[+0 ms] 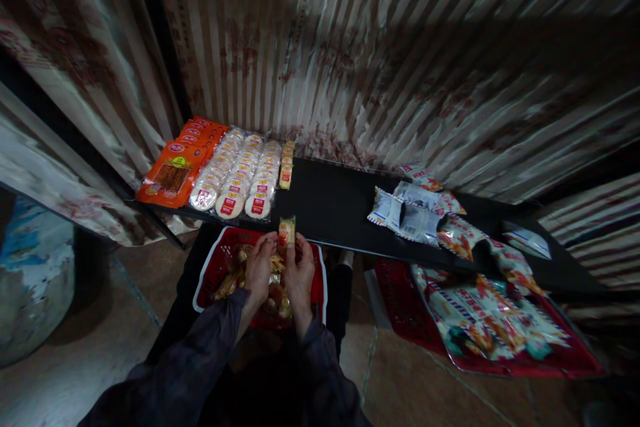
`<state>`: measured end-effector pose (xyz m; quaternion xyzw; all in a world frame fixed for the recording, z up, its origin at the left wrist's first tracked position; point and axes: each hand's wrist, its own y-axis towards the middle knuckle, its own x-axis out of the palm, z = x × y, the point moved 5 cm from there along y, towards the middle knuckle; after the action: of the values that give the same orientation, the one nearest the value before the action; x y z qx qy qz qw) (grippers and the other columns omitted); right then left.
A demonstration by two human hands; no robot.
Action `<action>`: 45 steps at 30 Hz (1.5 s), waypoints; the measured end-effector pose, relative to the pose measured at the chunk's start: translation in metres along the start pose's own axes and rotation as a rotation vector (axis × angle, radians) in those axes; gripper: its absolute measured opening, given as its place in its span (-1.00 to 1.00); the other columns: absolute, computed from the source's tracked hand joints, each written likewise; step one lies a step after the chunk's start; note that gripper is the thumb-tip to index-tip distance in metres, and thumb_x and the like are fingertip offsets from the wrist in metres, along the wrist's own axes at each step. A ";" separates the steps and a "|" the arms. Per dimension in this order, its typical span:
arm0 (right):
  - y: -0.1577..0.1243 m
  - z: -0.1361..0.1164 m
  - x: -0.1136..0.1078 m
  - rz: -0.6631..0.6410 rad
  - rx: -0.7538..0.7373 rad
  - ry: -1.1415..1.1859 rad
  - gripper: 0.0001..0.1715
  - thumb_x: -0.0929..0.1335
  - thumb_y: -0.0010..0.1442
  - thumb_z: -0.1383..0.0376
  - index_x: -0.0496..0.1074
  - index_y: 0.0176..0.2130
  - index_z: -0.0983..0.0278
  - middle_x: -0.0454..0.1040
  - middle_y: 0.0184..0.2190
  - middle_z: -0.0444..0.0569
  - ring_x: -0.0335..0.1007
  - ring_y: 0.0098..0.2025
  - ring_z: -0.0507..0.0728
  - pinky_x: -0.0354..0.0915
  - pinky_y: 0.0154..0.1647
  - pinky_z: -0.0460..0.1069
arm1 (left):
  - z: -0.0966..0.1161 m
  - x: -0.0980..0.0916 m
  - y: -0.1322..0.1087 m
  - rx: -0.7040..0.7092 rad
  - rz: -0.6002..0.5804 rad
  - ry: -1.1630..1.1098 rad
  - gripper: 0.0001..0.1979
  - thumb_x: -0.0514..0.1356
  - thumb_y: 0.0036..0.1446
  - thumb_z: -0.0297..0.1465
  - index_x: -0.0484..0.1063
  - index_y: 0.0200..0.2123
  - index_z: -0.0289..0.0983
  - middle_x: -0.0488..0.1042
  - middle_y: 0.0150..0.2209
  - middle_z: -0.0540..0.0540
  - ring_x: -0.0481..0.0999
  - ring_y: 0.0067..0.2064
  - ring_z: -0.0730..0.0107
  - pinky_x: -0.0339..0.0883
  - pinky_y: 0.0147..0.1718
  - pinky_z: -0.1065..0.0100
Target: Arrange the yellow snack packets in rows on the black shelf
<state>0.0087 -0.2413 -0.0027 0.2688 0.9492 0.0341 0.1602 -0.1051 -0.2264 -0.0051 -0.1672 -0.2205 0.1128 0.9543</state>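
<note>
A small yellow wrapped snack packet (287,229) stands upright between my hands, just in front of the shelf's near edge. My right hand (300,270) pinches its lower right part, with the thumb on the wrapper. On the packet's other side, my left hand (260,265) grips the left edge; its fingertips are partly hidden. Below both hands is a red basket with a white rim (324,287), holding loose yellow-brown wrapped snacks (233,283). A short row of similar yellow packets (287,170) lies on the black shelf (330,203), right of the round white cracker packs (230,203).
Orange snack bags (170,177) overlap at the shelf's left end. Scattered white pouches (420,221) and printed bags (460,237) lie toward its right. Below, another red basket (575,363) holds larger snack bags (480,317). A pleated curtain (320,67) hangs behind the shelf.
</note>
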 end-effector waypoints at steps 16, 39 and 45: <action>0.021 0.001 0.004 -0.063 0.026 -0.027 -0.45 0.24 0.32 -0.01 0.49 0.06 0.28 0.61 0.00 0.12 0.54 -0.02 0.22 0.38 0.02 0.07 | 0.010 0.014 0.010 0.072 -0.053 0.074 -0.67 0.17 0.20 -0.22 0.52 -0.08 -0.29 0.58 0.08 -0.26 0.56 0.13 0.20 0.30 0.24 0.17; 0.062 0.010 0.015 -0.010 -0.092 -0.140 -0.42 0.25 0.31 -0.05 0.54 -0.01 0.32 0.55 -0.13 0.16 0.47 -0.11 0.23 0.37 -0.02 0.11 | 0.021 0.032 0.046 0.119 -0.058 0.159 -0.70 0.17 0.18 -0.25 0.55 -0.13 -0.30 0.59 0.03 -0.27 0.54 0.11 0.17 0.30 0.23 0.14; 0.077 0.011 0.022 0.012 -0.107 -0.119 -0.45 0.27 0.29 -0.05 0.53 -0.02 0.30 0.56 -0.14 0.12 0.48 -0.10 0.21 0.37 -0.03 0.08 | 0.027 0.041 0.056 0.140 -0.058 0.178 -0.77 0.18 0.18 -0.28 0.56 -0.19 -0.25 0.62 -0.04 -0.18 0.55 0.06 0.21 0.29 0.20 0.19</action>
<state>0.0327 -0.1643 -0.0075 0.2669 0.9332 0.0695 0.2303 -0.0900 -0.1560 0.0129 -0.1029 -0.1311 0.0850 0.9823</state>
